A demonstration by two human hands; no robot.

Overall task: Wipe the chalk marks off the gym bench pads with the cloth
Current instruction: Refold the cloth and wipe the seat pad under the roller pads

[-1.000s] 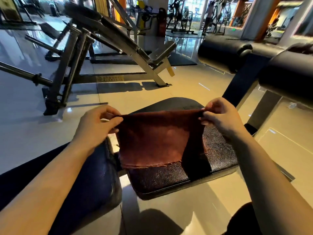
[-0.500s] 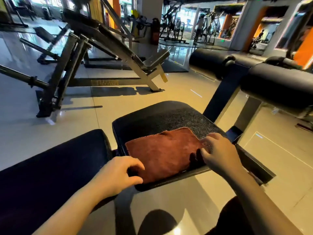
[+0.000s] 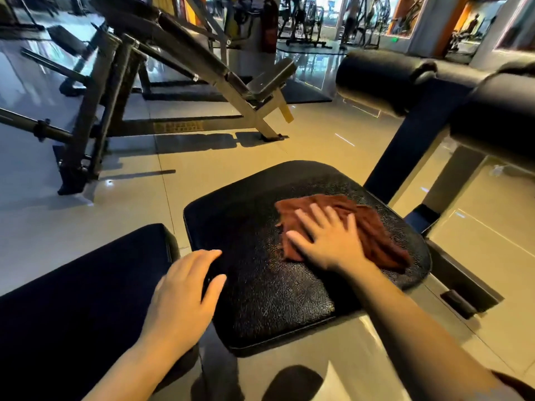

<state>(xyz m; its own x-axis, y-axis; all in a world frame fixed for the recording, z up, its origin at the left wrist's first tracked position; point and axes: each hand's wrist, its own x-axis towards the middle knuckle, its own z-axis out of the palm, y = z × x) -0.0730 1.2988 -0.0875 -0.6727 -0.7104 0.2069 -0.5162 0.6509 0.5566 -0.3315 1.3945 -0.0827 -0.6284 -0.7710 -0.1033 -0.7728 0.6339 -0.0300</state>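
Observation:
A reddish-brown cloth (image 3: 373,227) lies crumpled on the far right part of the black textured seat pad (image 3: 260,285). My right hand (image 3: 324,238) presses flat on the cloth with fingers spread. My left hand (image 3: 185,296) hovers or rests at the gap between the seat pad's near left edge and the long dark back pad (image 3: 75,308), fingers loosely extended and holding nothing. The seat pad's surface glints with fine speckles; I cannot make out distinct chalk marks.
Two black roller pads (image 3: 388,79) on a dark upright post (image 3: 414,143) stand at the right. An incline bench with a steel frame (image 3: 173,68) stands on the shiny tiled floor (image 3: 202,169) behind. More machines fill the background.
The cloth, held stretched between both hands a second ago, now lies on the seat pad. My right hand has pushed it toward the far right. My left hand has let go.

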